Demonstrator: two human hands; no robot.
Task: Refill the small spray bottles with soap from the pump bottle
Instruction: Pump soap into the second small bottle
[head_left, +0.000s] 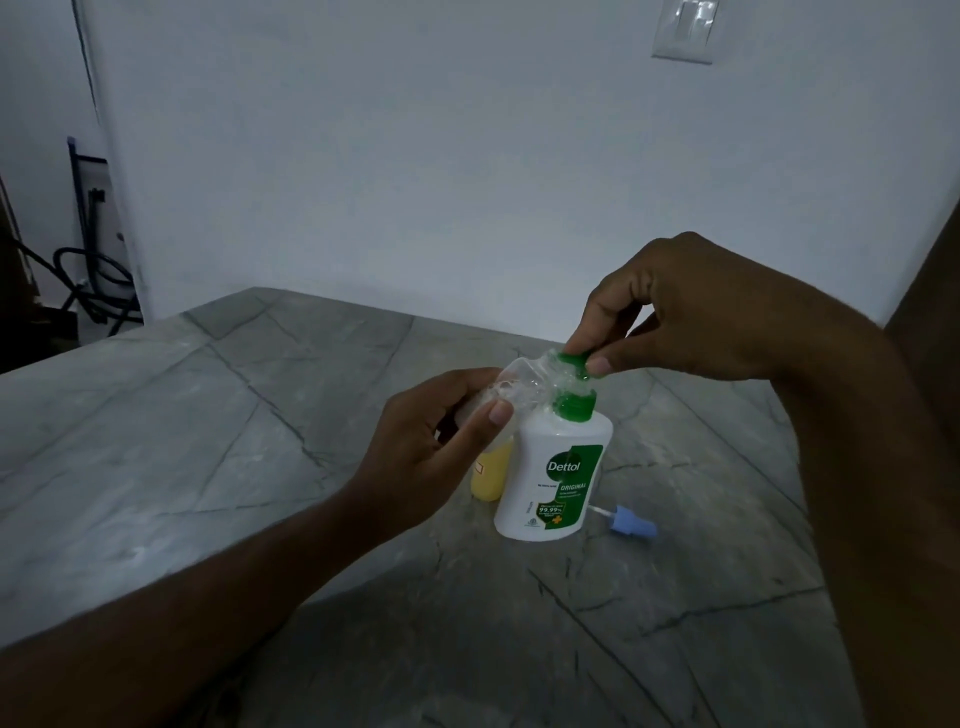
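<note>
A white Dettol pump bottle (553, 478) with a green pump head (574, 364) stands upright on the grey stone counter (234, 441). My right hand (670, 306) pinches the green pump head from above. My left hand (431, 452) grips a small clear spray bottle (519, 384), tilted with its mouth against the pump's nozzle. A small yellow-filled bottle (491, 473) stands just behind and left of the pump bottle, partly hidden by my left hand. A blue spray cap (631, 525) with its tube lies on the counter to the right of the pump bottle.
A white wall (467, 156) rises behind the counter, with a switch plate (685, 28) at the upper right. Black cables and a dark frame (88, 270) sit past the counter's left edge. A dark surface (930, 291) borders the right.
</note>
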